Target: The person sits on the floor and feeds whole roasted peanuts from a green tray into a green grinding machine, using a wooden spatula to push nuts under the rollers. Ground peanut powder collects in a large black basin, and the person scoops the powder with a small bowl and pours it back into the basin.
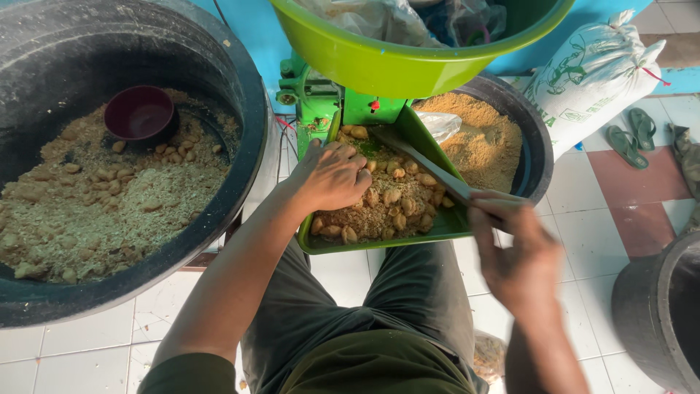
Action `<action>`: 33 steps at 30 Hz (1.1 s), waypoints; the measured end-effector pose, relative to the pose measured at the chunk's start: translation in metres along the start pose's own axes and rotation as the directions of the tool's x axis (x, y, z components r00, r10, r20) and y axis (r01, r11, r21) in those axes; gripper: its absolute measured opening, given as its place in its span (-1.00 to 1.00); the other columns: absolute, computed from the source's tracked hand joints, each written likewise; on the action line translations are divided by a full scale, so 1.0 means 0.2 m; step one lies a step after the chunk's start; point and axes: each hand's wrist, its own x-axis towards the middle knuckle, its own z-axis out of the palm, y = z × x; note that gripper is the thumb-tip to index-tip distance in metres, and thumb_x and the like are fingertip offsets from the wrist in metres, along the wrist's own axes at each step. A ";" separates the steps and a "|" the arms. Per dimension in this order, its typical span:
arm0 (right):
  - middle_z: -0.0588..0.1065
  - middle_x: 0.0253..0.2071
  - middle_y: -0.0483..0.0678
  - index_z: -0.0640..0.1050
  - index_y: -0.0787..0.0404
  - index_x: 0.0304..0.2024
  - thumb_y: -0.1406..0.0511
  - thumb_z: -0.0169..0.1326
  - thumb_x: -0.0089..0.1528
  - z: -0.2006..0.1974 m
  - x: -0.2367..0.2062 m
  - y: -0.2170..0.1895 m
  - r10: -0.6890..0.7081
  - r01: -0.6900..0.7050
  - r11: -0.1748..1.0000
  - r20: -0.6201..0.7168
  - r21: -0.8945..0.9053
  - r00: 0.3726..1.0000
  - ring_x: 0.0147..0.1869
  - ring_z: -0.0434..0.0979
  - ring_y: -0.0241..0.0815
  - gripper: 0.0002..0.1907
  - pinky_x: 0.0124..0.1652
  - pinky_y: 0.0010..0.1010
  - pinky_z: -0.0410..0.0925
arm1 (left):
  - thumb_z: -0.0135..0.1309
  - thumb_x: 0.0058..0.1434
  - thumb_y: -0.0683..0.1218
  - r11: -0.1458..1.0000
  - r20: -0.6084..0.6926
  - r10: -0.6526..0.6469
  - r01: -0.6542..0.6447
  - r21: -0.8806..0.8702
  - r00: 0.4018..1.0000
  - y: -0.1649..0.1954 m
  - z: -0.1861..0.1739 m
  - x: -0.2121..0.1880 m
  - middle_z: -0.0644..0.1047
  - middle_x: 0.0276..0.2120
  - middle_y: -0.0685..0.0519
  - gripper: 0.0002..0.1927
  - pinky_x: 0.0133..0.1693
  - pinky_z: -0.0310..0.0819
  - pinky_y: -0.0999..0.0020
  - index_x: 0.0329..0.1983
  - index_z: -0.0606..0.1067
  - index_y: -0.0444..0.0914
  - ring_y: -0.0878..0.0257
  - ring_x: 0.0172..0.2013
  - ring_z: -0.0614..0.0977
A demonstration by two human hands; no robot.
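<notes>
There is a single view, from a camera worn on the person's head, and it looks almost straight down over the lap and knees to the tiled floor (350, 281). It sits close: the forearms enter from the bottom edge, and the left hand (332, 175) and right hand (518, 255) fill the middle of the frame, the right one blurred. The green tray (379, 241) lies dead centre, just ahead of the knees. The big black tub (240, 95) is cut off at the left edge, the green basin (394, 69) at the top (it overhangs the tray, nearer the lens). No second view overlaps it.
</notes>
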 end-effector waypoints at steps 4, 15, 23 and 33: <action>0.61 0.02 0.03 0.44 0.32 -0.06 0.51 0.14 0.37 -0.08 0.08 -0.13 -0.022 0.022 1.000 0.046 0.002 0.999 0.03 0.71 -0.12 -0.84 0.02 -0.39 0.58 | -0.05 0.27 0.08 0.985 -0.001 -0.140 0.139 -0.105 0.990 0.02 -0.02 0.01 0.55 -0.33 -0.10 -0.67 -0.11 0.25 -0.31 -0.25 0.57 -0.24 0.00 -0.21 0.59; 0.59 -0.01 0.10 0.46 0.34 -0.14 0.53 0.18 0.26 0.12 0.09 -0.18 -0.096 0.099 0.995 0.094 -0.024 0.991 -0.06 0.69 -0.07 -0.82 -0.14 -0.38 0.59 | -0.11 0.31 0.09 0.975 0.058 -0.192 0.197 -0.101 0.980 0.04 -0.05 0.02 0.58 -0.32 -0.07 -0.66 -0.05 0.29 -0.25 -0.24 0.57 -0.21 0.00 -0.15 0.61; 0.61 -0.01 0.04 0.47 0.32 -0.10 0.50 0.18 0.30 0.07 0.06 -0.15 -0.007 0.008 1.000 0.038 -0.028 0.999 -0.10 0.72 -0.10 -0.83 -0.14 -0.37 0.58 | -0.05 0.25 0.09 0.983 -0.054 -0.159 0.153 -0.103 0.986 0.03 -0.02 0.01 0.57 -0.31 -0.11 -0.70 -0.09 0.28 -0.32 -0.28 0.55 -0.20 -0.08 -0.11 0.60; 0.59 -0.01 0.12 0.48 0.31 -0.12 0.48 0.13 0.26 0.33 0.10 0.07 -0.124 0.140 0.986 0.163 -0.086 0.979 -0.04 0.63 0.17 -0.85 -0.06 -0.17 0.49 | 0.02 0.14 0.10 0.981 -0.134 -0.182 0.170 -0.097 0.974 0.04 0.00 0.01 0.59 -0.25 -0.10 -0.68 -0.06 0.21 -0.43 -0.26 0.59 -0.20 -0.08 -0.10 0.59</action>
